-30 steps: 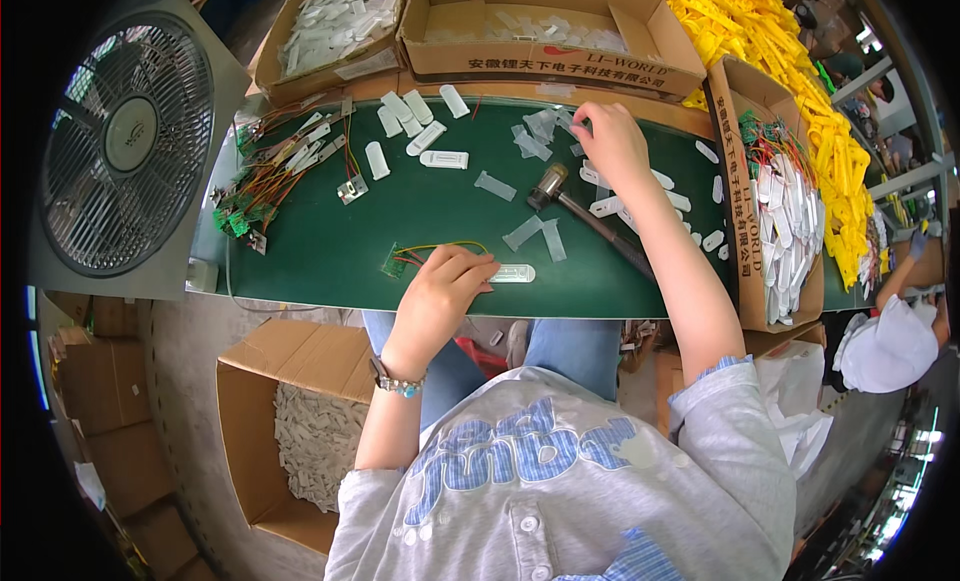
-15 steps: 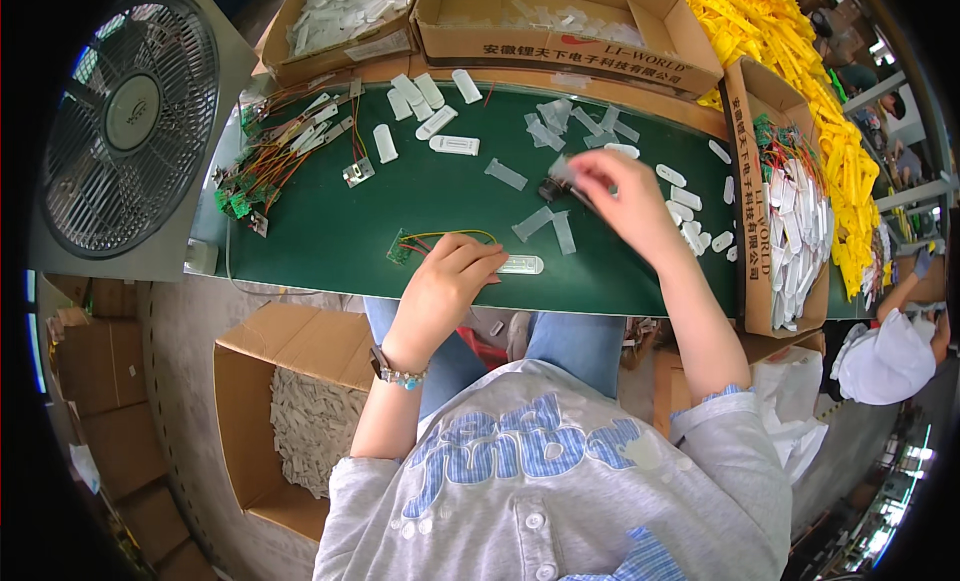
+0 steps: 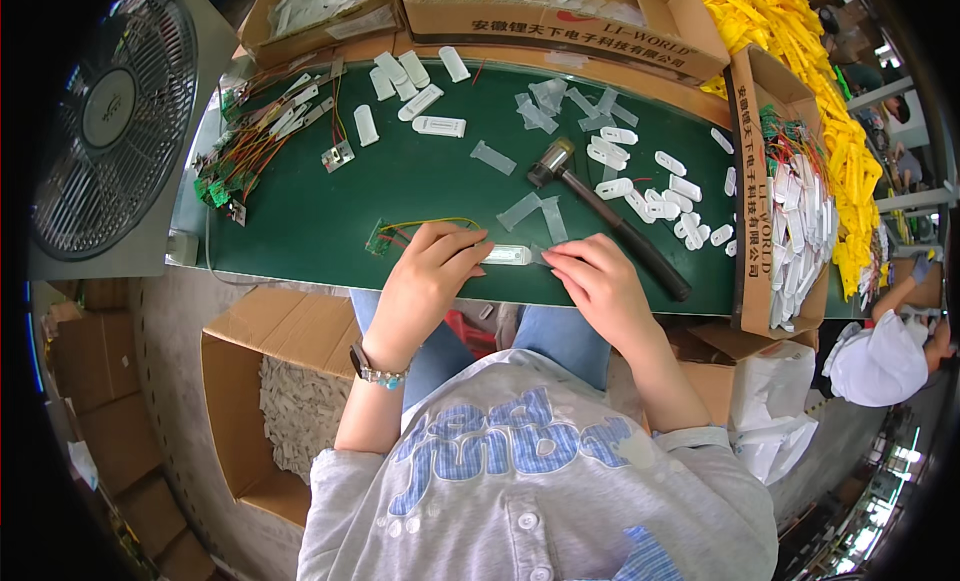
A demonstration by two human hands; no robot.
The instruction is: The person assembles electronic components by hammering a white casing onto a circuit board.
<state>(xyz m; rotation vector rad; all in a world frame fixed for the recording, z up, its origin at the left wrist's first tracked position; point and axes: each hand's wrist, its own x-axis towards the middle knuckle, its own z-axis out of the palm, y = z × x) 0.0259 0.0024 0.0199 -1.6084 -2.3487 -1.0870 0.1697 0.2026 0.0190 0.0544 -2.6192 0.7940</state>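
Left grip (image 3: 425, 271) pinching white casing (image 3: 508, 254), long axis left-right, right grip (image 3: 600, 276) fingertips at its end.

Matt green mat (image 3: 300, 231), white smooth plastic casings (image 3: 438, 127), glossy clear film strips (image 3: 520, 211), and brown cardboard boxes (image 3: 560, 26).

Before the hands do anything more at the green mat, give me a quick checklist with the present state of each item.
1. Left hand on the white plastic case at the mat's near edge: ok, fingertips touch it.
2. Right hand close to the case: ok, just right of it; whether it holds a clear strip, cannot tell.
3. Small circuit board with wires within reach: ok, beside the left hand.
4. Mallet out of the way: ok, lying untouched behind the right hand.
5. Spare white cases on the green mat: ok, scattered at right.
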